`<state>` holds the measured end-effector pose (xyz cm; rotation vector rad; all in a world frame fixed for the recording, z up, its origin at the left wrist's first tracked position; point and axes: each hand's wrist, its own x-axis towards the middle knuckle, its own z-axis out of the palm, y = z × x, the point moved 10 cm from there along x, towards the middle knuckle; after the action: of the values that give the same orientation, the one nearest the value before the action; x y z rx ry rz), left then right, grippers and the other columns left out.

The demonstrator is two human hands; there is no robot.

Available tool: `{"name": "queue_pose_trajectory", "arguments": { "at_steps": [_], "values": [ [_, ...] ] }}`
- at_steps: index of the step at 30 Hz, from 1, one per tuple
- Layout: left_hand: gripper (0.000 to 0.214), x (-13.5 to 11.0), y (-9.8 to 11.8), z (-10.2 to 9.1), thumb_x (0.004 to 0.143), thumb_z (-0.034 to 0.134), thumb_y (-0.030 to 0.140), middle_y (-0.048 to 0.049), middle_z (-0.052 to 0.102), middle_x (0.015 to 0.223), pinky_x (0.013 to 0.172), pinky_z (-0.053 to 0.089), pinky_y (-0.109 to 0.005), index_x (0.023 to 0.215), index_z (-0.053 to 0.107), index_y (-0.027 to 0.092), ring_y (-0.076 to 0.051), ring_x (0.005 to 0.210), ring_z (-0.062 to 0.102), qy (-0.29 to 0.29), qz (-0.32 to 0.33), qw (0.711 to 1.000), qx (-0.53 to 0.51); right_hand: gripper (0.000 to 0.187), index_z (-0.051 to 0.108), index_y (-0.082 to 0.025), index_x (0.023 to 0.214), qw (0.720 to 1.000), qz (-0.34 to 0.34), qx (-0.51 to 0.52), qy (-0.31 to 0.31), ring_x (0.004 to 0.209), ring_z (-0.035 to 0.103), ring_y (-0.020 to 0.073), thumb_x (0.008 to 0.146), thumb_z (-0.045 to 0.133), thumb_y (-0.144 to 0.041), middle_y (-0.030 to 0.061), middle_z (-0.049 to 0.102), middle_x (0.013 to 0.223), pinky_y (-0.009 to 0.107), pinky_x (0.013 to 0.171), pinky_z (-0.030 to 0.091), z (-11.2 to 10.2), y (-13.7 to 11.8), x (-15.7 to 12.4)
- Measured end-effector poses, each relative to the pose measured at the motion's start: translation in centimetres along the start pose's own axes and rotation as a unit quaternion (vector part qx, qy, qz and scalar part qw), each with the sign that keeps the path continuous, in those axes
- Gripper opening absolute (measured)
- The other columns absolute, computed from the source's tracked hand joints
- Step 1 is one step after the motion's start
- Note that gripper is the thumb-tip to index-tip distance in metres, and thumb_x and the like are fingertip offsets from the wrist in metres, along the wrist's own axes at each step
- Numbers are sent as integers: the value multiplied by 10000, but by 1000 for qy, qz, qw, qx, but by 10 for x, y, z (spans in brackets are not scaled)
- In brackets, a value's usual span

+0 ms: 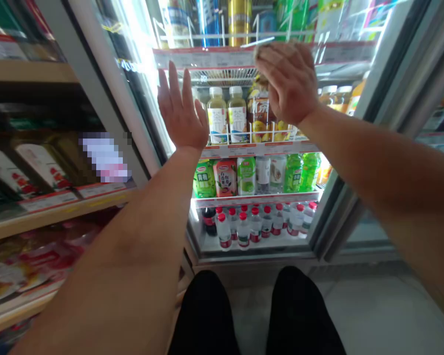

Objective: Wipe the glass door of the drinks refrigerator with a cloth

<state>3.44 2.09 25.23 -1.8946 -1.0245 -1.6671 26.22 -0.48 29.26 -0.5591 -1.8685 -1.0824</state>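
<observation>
I stand before an open drinks fridge. My left hand [181, 111] is open, fingers stretched upward, palm turned toward the glass door [133, 79] swung out at the left. My right hand [288, 81] is closed on a small pale wad [263, 49], perhaps a cloth, held against the red-and-white price rail [207, 58] of the upper shelf. Just below that hand stand pale yellow tea bottles [217, 116] with white caps and a brown-labelled bottle [258, 116].
Lower fridge shelves hold green bottles [294, 172] and red-capped water bottles [244, 229]. Cans [239, 19] fill the top shelf. Wooden store shelves [40, 212] with packaged goods stand at the left. A second glass door [377, 123] is at the right. My black trousers [207, 315] show above a pale floor.
</observation>
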Motion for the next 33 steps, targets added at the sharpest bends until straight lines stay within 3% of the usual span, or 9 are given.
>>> {"name": "queue_pose_trajectory", "arguments": {
  "at_steps": [3,5,10,12,15,20,23,28,33],
  "values": [
    [687,0,-1,-3,970,295,585,196,70,1650,1303,-175,-407,1590,278,287,-80,1473,-272,16,-1,1000,25,481,429,-377,1494,992,-67,16,-101,1488,367,172,1013,440,-365,-105,447,1569,468,1275,209,10,-15,-2],
    [679,0,-1,-3,971,298,580,199,63,1650,1307,-162,-406,1583,294,286,-86,1483,-258,22,5,999,33,473,432,-358,1495,993,-66,-16,-101,1477,386,169,1023,418,-375,-98,455,1566,469,1256,256,7,-4,0],
    [716,0,-2,-3,957,286,597,192,67,1650,1303,-165,-362,1587,303,258,-85,1487,-253,21,7,999,35,465,535,-124,1432,964,198,-76,159,1395,478,241,1028,348,-255,97,574,1463,495,1193,336,-39,93,-12],
    [739,0,-2,-1,945,284,608,194,73,1650,1294,-190,-347,1597,283,261,-73,1467,-283,11,4,1000,20,471,546,-93,1414,947,242,-80,198,1382,484,262,1020,346,-256,120,579,1450,509,1192,329,-42,109,-20],
    [738,0,0,0,927,312,615,226,134,1635,1272,-234,-337,1602,244,325,-26,1404,-363,5,10,1000,-6,459,545,-178,1427,953,232,-92,169,1419,446,251,1016,359,-264,57,544,1497,498,1214,292,-39,93,-19],
    [706,-1,1,-4,966,272,570,179,88,1656,1302,-169,-366,1594,283,246,-68,1497,-240,22,16,999,33,450,514,-300,1444,989,88,-100,58,1436,421,177,1057,288,-339,-30,532,1511,434,1218,290,-24,27,-9],
    [706,0,-1,-2,980,256,544,142,54,1665,1314,-133,-375,1590,298,191,-98,1537,-148,21,15,998,52,461,515,-233,1450,976,156,-97,120,1423,426,220,1045,305,-302,30,539,1505,480,1207,285,-31,55,-18],
    [735,1,-3,-1,938,295,608,209,90,1647,1280,-229,-375,1593,271,275,-58,1457,-315,19,17,1000,2,470,506,-117,1428,923,290,-73,242,1372,439,289,1032,297,-262,154,542,1462,563,1186,268,-41,121,-42],
    [738,0,0,1,931,277,605,202,165,1640,1260,-263,-350,1606,220,310,-7,1398,-370,6,22,1000,6,453,520,-269,1424,967,157,-117,165,1381,464,222,1007,346,-241,19,576,1465,489,1170,337,-34,62,-27]
  ]
}}
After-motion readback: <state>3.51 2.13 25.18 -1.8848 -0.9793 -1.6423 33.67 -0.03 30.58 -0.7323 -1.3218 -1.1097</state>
